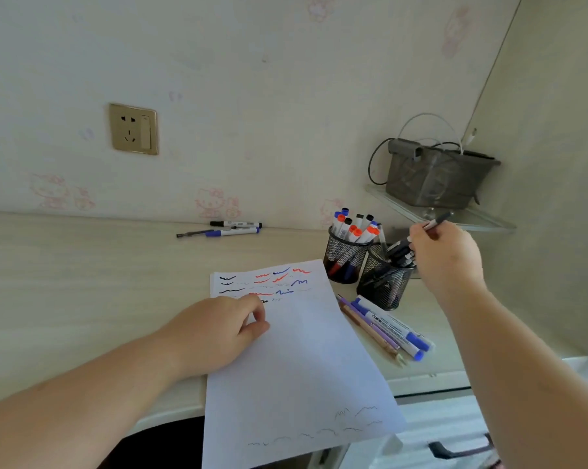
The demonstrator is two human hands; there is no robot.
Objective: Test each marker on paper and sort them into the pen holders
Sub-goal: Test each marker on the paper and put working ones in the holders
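A: Hands, current state?

B: Left hand (218,330) rests on the paper (296,360) with fingers loosely curled, gripping nothing. Right hand (444,255) pinches a dark pen (436,223), raised just above the right pen holder (384,282).

A: Holders?

B: Two black mesh cups, touching. Left pen holder (345,257) is packed with upright markers, caps red, blue and black. The right one holds dark pens.

A: Paper?

B: On the surface (82,265), near edge overhanging. Red, blue and black scribbles at the top, faint grey ones at the bottom.

A: Loose items?

B: Two blue-capped markers (394,326) and pencils (370,326) lie right of the paper. Three pens (231,228) lie by the wall.
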